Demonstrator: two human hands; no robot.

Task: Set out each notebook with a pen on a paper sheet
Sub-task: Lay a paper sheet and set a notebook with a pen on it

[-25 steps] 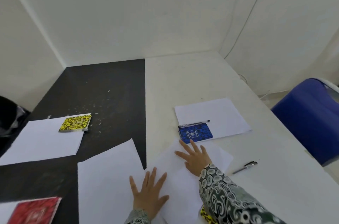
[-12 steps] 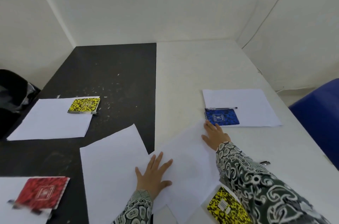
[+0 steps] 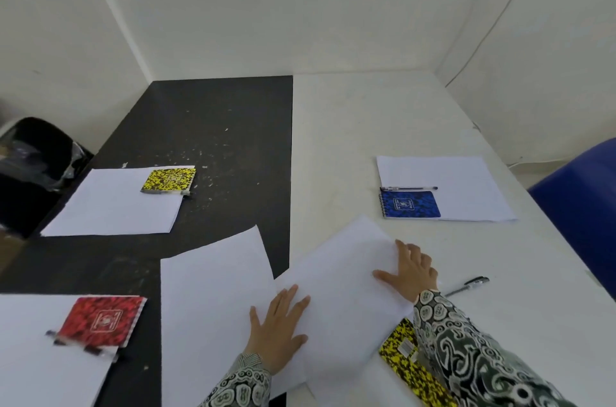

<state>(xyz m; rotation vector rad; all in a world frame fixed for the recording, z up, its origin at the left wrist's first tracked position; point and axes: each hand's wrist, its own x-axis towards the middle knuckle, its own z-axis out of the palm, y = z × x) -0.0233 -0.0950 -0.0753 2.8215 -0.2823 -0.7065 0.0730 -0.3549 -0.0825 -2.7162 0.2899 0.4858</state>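
My left hand [image 3: 278, 326] lies flat, fingers spread, where two loose paper sheets overlap. One sheet [image 3: 213, 306] lies left, the other sheet [image 3: 340, 280] is skewed to the right. My right hand [image 3: 411, 268] presses on that skewed sheet's right edge. A yellow notebook [image 3: 408, 360] lies under my right sleeve, partly hidden. A loose pen [image 3: 468, 285] rests right of my right hand. A blue notebook [image 3: 410, 204] with a pen [image 3: 408, 188] sits on a far-right sheet [image 3: 466, 186]. A second yellow notebook [image 3: 169, 180] and a red notebook [image 3: 103, 320] lie on sheets at left.
The table is half black [image 3: 213, 126], half white [image 3: 360, 119], set into a corner of white walls. A blue chair [image 3: 586, 206] stands at the right edge. A black bin with a plastic liner [image 3: 30, 166] sits at far left.
My right hand has drawn back from beside the blue notebook to the skewed sheet's right edge, uncovering the loose pen. The view has shifted. My left hand stays flat on the sheets.
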